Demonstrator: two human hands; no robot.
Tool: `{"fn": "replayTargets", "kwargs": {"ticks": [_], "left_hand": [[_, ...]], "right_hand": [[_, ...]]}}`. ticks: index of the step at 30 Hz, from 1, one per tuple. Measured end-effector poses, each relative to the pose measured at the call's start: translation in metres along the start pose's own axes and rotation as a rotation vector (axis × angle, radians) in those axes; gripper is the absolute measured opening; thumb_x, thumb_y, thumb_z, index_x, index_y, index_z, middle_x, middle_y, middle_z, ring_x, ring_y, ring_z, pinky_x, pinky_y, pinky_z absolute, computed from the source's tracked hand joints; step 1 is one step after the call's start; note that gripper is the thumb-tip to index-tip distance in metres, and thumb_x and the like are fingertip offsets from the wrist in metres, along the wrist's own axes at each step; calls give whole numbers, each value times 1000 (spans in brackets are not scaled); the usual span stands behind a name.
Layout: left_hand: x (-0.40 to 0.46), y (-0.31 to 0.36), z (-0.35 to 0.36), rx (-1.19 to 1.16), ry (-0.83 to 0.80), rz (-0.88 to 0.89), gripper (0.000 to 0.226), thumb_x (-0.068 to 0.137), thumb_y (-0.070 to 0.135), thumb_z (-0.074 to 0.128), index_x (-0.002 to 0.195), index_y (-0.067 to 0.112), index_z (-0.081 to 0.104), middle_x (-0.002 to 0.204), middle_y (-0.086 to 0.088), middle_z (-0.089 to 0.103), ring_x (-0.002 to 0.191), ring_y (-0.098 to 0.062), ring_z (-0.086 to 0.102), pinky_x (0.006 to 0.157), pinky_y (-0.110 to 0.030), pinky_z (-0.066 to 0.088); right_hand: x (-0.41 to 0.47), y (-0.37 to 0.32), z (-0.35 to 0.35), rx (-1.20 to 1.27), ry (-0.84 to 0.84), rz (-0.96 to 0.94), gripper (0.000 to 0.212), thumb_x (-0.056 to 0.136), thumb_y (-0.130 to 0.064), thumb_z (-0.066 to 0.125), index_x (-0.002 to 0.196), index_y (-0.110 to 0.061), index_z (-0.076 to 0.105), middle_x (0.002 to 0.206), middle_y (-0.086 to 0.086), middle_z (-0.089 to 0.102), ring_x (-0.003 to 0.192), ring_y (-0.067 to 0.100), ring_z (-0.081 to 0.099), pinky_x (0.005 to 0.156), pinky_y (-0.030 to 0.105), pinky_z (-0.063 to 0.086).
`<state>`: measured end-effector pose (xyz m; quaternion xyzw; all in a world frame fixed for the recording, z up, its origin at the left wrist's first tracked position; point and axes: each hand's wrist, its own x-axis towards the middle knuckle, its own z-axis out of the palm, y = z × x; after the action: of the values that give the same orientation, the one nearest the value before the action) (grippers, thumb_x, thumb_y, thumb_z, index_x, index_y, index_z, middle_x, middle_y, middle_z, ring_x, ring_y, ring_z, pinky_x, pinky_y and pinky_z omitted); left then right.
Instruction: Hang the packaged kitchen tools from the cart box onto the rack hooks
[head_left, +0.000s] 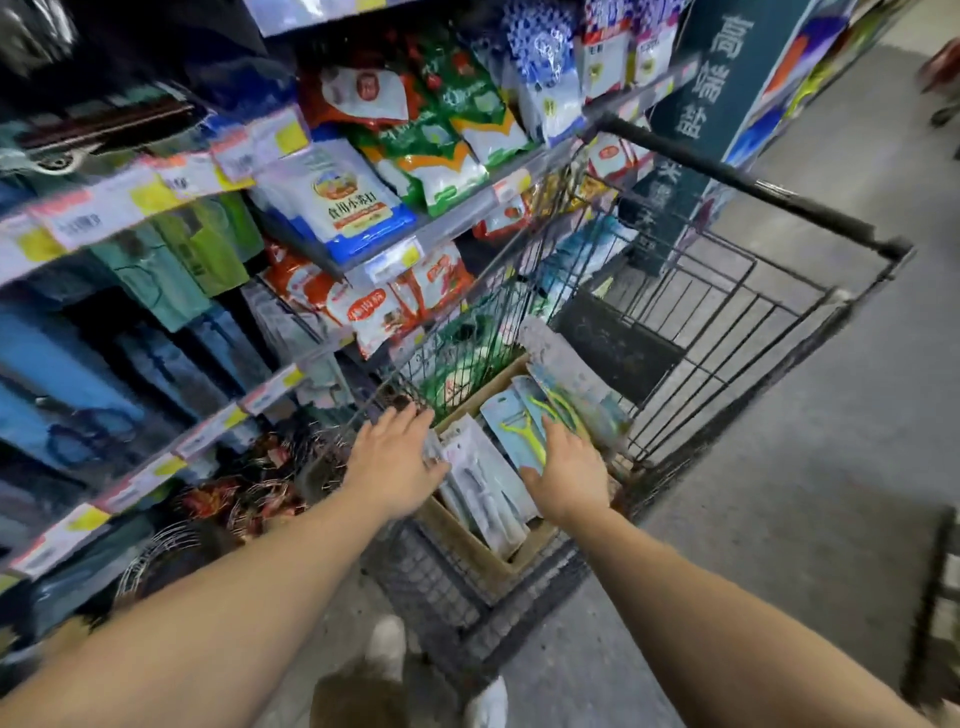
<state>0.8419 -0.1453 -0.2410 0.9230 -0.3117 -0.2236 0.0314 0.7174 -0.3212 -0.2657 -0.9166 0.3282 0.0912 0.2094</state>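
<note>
A brown cardboard box sits in the near end of a wire shopping cart. It holds several packaged kitchen tools: grey-white packs and blue cards with yellow-green peelers. My left hand hovers flat over the box's left edge, fingers apart, touching the grey packs' edge. My right hand lies on the peeler packs, fingers spread over them; a firm grip is not visible. The rack with hanging blue and green packaged goods stands at the left, blurred.
Shelves of bagged food with price tags run along the left behind the cart. Wire whisks and red packs lie on the low shelf. Grey floor lies at the right. My shoes are below the cart.
</note>
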Motion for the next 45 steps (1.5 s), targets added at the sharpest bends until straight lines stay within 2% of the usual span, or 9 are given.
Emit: {"fn": "replayTargets", "kwargs": {"ticks": [10, 18, 23, 27, 33, 36, 39, 42, 45], "left_hand": [[56, -43, 31, -86, -152, 87, 82, 95, 56, 50, 159, 24, 10, 167, 3, 9, 154, -21, 6, 125, -44, 9], [71, -47, 85, -184, -202, 109, 81, 94, 51, 56, 159, 24, 14, 167, 3, 12, 154, -20, 9, 126, -41, 7], [82, -47, 122, -251, -205, 25, 79, 90, 48, 63, 155, 19, 29, 161, -2, 32, 149, -23, 25, 124, -42, 19], [83, -44, 138, -269, -214, -38, 77, 91, 49, 63, 154, 18, 31, 158, -2, 35, 142, -24, 38, 119, -41, 29], [80, -41, 141, -301, -216, -97, 74, 92, 46, 62, 153, 16, 33, 156, -4, 38, 143, -23, 34, 118, -38, 31], [79, -36, 136, -326, -237, -134, 73, 92, 47, 61, 153, 18, 33, 157, -3, 38, 144, -24, 33, 119, -40, 30], [79, -33, 132, -359, -236, -149, 70, 92, 47, 61, 152, 19, 36, 155, -3, 40, 142, -24, 36, 117, -39, 32], [81, -29, 127, -396, -244, -151, 72, 88, 46, 68, 149, 20, 40, 149, -2, 47, 136, -24, 45, 110, -36, 39], [81, -19, 120, -698, -376, -184, 71, 76, 37, 83, 138, 27, 49, 127, 10, 60, 121, -19, 56, 96, -35, 46]], "right_hand": [[38, -20, 46, 26, -89, 168, 72, 92, -42, 57, 151, -19, 22, 149, 7, 41, 138, 30, 35, 111, 43, 35], [62, -3, 116, 71, -275, 267, 70, 93, -38, 58, 150, -19, 23, 143, 9, 43, 130, 29, 43, 101, 40, 43], [91, 9, 151, 121, -354, 221, 74, 90, -37, 63, 151, -20, 23, 148, 8, 40, 132, 29, 42, 100, 42, 43], [106, 17, 170, 180, -419, 193, 79, 89, -37, 66, 152, -18, 22, 152, 6, 37, 135, 27, 41, 106, 39, 40], [109, 24, 173, 168, -401, 153, 32, 89, -37, 62, 112, -16, 59, 118, 9, 57, 101, 30, 60, 83, 42, 53], [105, 26, 167, 237, -404, 183, 34, 92, -31, 61, 121, -13, 59, 125, 9, 54, 105, 27, 59, 89, 36, 50], [100, 23, 160, 410, -373, 229, 32, 92, -26, 61, 120, -11, 59, 115, 7, 65, 94, 19, 60, 80, 29, 47], [98, 11, 140, 517, -276, 246, 33, 88, -32, 66, 115, -13, 62, 106, 1, 68, 95, 19, 63, 80, 33, 52], [95, -11, 116, 532, -212, 207, 36, 82, -38, 72, 109, -15, 64, 96, -5, 67, 88, 15, 64, 77, 32, 53]]}}
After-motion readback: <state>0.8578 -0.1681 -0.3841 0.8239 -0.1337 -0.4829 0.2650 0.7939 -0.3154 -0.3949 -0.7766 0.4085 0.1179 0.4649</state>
